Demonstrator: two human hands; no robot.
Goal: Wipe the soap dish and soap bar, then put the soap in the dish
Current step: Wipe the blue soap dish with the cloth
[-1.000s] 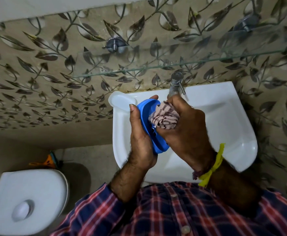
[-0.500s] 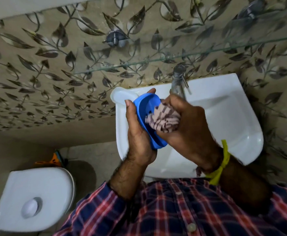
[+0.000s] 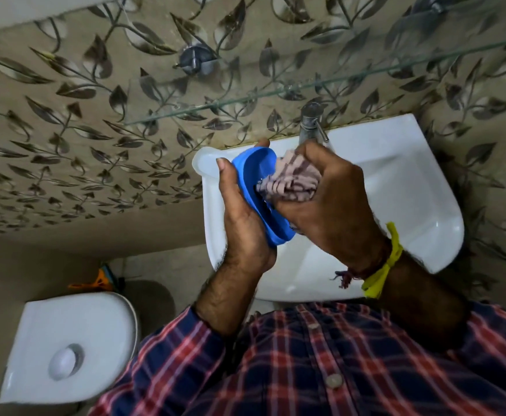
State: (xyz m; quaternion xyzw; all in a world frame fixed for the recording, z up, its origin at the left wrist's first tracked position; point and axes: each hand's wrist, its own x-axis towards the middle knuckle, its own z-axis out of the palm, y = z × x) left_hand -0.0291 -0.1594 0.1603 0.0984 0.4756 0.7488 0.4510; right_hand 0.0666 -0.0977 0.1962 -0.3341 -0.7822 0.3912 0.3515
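Above the white sink (image 3: 396,187), near the middle of the frame, we hold the blue soap dish (image 3: 257,187) on edge in our left hand (image 3: 242,223), its hollow side turned toward the right. Our left thumb runs up the near rim and a fingertip shows over the far end, so the fingers are curled round the dish and grip it. Our right hand (image 3: 333,205) is closed tightly on a bunched striped cloth (image 3: 291,178), which is pressed into the hollow of the dish.

We judge the step in hand to be wiping the dish. To do it well, we should keep the left grip firm at the rim so the dish does not twist or slip into the sink, and work the cloth along the whole hollow, into the curved ends and over the rim, turning to a fresh fold as it picks up residue. Both wrists are raised over the basin, the right one bent inward, knuckles up, with a yellow band (image 3: 381,265) at the wrist.

We cannot find the soap bar for certain; a pale rounded shape (image 3: 205,165) sits on the sink's upper left corner, just behind the dish, and it may be the bar.
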